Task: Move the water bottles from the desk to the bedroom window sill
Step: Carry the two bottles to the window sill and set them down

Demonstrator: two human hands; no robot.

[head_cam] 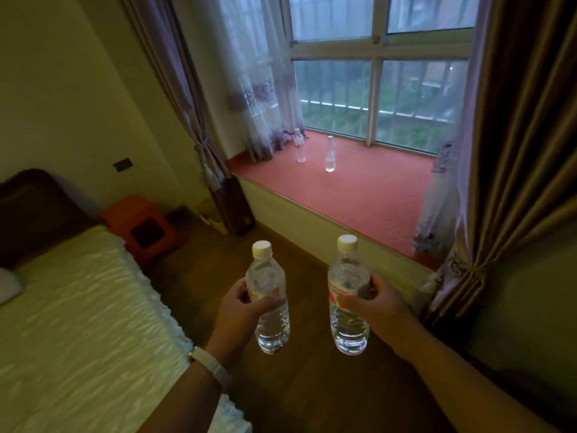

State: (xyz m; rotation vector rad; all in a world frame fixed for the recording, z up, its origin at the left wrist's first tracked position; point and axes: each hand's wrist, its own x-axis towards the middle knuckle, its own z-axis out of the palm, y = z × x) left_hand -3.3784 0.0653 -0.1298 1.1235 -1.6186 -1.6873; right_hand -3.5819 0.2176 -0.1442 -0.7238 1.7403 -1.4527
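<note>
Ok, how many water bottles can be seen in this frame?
4. One in the left hand, one in the right hand. Two stand upright on the window sill: one by the sheer curtain, one to its right. Curtains could hide more.

Four water bottles: one in the left hand (239, 303) (left bottle (269, 307)), one in the right hand (371, 303) (right bottle (347, 303)), two on the window sill (374, 195) (far bottle (300, 145), near bottle (330, 154)). One bed (78, 307). One orange stool (140, 225). One wristband (210, 364).

Red window sill (368, 195): two bottles (330, 154) (upright, apart).
</note>
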